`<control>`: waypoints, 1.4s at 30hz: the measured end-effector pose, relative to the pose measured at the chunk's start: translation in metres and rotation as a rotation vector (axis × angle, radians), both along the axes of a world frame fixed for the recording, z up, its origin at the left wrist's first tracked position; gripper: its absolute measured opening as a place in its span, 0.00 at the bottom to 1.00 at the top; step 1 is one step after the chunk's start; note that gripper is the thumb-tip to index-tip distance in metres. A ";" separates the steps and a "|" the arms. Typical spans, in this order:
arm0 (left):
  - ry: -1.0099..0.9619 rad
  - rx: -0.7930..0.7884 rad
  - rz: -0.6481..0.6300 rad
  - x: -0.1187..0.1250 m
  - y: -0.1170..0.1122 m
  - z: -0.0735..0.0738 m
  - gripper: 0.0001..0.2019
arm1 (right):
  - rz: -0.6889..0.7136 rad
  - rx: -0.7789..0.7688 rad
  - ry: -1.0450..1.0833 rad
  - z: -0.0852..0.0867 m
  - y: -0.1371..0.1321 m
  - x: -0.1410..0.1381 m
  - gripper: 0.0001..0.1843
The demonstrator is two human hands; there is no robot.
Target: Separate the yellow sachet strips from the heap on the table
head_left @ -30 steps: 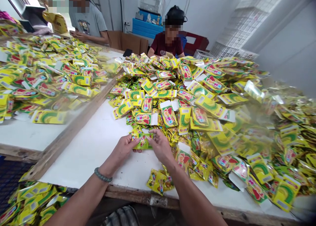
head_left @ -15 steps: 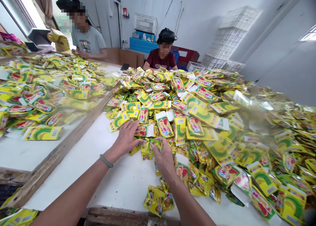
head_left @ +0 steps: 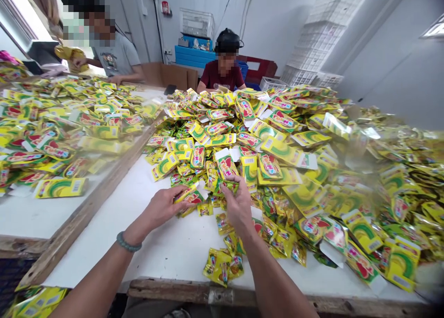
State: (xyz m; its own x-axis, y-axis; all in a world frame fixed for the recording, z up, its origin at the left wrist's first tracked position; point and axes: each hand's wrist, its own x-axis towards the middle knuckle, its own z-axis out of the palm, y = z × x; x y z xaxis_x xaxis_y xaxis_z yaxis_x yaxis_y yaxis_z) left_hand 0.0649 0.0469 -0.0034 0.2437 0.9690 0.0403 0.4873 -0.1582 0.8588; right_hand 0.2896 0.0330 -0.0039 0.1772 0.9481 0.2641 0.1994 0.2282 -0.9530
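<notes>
My left hand [head_left: 165, 204] is closed around a small yellow-green candy box [head_left: 192, 196], whose white end flap stands open toward the right. Between the thumb and fingers of my right hand [head_left: 238, 202] is a small green candy packet [head_left: 227, 186], partly covered by the fingers. The hands are a short way apart, over the white tabletop [head_left: 163, 253]. Just beyond them lies a heap of similar boxes, among them an upright-tilted box [head_left: 225, 163] with its flap open. Loose yellow packets [head_left: 222, 266] lie on the table below my right hand.
A wooden divider [head_left: 100, 204] runs along my left, with more boxes [head_left: 62, 186] beyond it. The heap spreads far to the right. Two co-workers [head_left: 224, 75] [head_left: 114, 54] sit across the table. White crates [head_left: 312, 45] are stacked by the back wall.
My left hand has picked up a box from the heap's edge and drawn it nearer. My right hand has moved slightly up and right with a green packet. The view has shifted slightly.
</notes>
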 end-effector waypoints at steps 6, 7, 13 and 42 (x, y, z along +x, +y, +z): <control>-0.240 -0.210 0.029 0.006 -0.027 -0.009 0.16 | 0.360 -0.203 -0.292 0.008 0.000 0.011 0.09; -0.257 -0.255 0.028 0.007 -0.030 -0.011 0.17 | 0.392 -0.216 -0.324 0.009 0.000 0.011 0.08; -0.371 -0.399 0.048 0.013 -0.041 -0.022 0.18 | 0.348 -0.207 -0.328 0.002 -0.005 -0.003 0.10; -0.785 -0.539 0.284 0.022 -0.047 -0.021 0.22 | 0.533 -0.236 -0.049 -0.013 -0.025 -0.035 0.22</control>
State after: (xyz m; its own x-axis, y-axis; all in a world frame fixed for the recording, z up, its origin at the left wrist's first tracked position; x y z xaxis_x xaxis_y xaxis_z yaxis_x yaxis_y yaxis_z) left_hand 0.0872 -0.0002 -0.0241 0.0926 0.9233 -0.3726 -0.2911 0.3830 0.8767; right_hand 0.2546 0.0082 -0.0172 -0.3472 0.9373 0.0303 0.1605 0.0913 -0.9828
